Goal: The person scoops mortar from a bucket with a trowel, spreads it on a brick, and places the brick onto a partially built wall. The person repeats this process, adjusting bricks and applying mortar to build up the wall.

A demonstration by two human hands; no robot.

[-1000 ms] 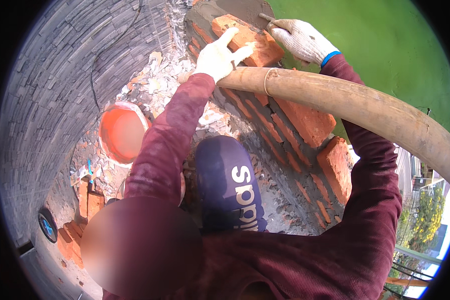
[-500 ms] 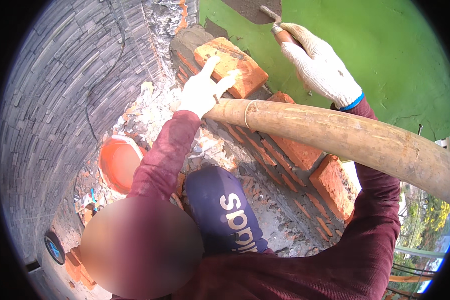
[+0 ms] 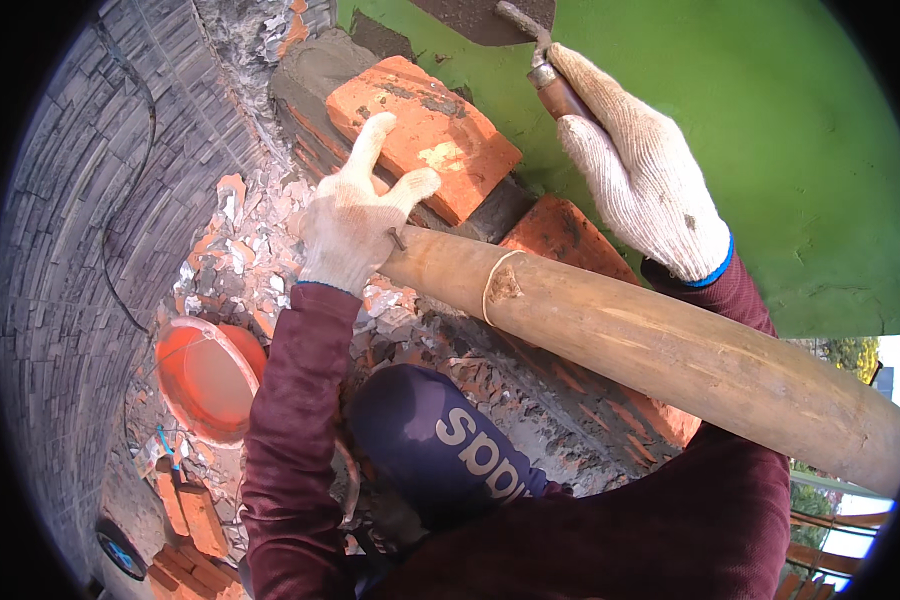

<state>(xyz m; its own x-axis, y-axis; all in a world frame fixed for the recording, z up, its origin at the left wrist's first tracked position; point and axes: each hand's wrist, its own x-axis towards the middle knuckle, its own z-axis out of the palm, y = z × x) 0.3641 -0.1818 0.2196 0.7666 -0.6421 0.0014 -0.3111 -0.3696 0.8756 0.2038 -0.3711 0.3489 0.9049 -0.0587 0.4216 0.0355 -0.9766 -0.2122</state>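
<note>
My left hand (image 3: pixel 355 215), in a white knit glove, rests on the near edge of an orange brick (image 3: pixel 440 130). Its thumb and forefinger are spread apart on the brick's upper face; the other fingers are hidden. The brick lies on a course of bricks with grey mortar (image 3: pixel 315 65) around it. In the same kind of glove, my right hand (image 3: pixel 660 170) is closed round the wooden handle of a trowel (image 3: pixel 562 98). The trowel's grey-smeared blade, cut off by the top edge of the view, is over the green surface.
A thick bamboo pole (image 3: pixel 650 320) crosses above the brickwork, a nail near its left end. Another brick (image 3: pixel 570 235) lies partly beneath it. At lower left stand an orange bucket (image 3: pixel 185 405) and stacked bricks (image 3: pixel 185 575), with rubble nearby. A grey stone-patterned wall (image 3: pixel 60 250) rises at left.
The view has shifted and come closer, so the brick and left hand appear larger and further left. Left hand stays on the brick; right hand keeps the trowel.
</note>
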